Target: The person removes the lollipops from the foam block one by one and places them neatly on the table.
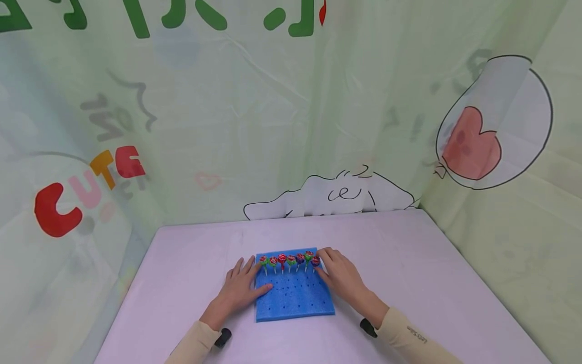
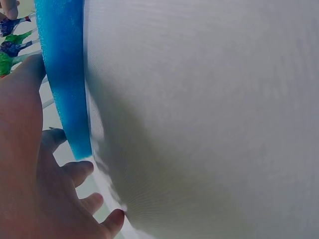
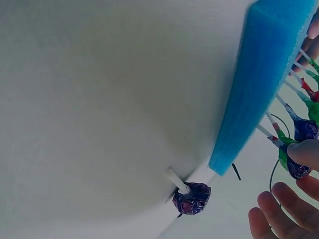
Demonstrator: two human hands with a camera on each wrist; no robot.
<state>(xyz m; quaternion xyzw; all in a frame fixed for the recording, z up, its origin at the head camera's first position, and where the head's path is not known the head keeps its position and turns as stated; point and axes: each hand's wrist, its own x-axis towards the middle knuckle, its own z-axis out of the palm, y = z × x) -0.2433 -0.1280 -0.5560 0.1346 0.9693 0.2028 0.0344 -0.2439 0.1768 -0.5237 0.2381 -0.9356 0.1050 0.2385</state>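
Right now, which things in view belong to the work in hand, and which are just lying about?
In the work:
- blue foam board
- seven lollipops standing in it
- left hand, touching the board
- right hand, pinching the end lollipop

Lying about or background:
- loose lollipop on the table, untouched, though possibly meant for the board
- printed backdrop

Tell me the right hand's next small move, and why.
Probably release the purple-wrapped round lollipop that the right hand pinches: its white stick appears to stand in the blue foam block already, at the row's right end, and the left hand rests on the block. Letting go would free the fingers for the loose purple-wrapped lollipop lying nearby.
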